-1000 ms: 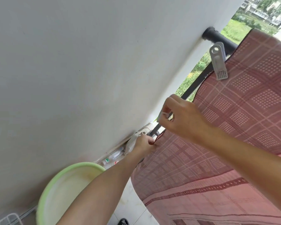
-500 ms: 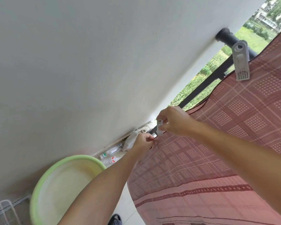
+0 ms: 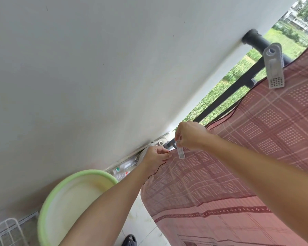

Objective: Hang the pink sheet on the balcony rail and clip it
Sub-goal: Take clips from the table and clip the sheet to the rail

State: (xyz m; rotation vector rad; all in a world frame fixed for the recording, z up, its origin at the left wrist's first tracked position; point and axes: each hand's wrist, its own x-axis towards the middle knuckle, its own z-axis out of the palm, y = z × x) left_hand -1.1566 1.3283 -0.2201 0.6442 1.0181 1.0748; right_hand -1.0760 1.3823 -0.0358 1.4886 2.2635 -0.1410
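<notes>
Pinching the hem of the pink sheet (image 3: 256, 148), the left hand (image 3: 156, 156) is holding it while the right hand (image 3: 190, 134) is gripping a clip (image 3: 180, 153) there; the sheet is looking thin, soft and light.

Single view, worn on the head, strongly tilted.
It looks forward and down along both forearms (image 3: 103, 210) to the white wall (image 3: 96, 86) and the balcony rail (image 3: 256, 41), close by; fields (image 3: 292, 45) and houses (image 3: 295, 15) show far behind.
</notes>
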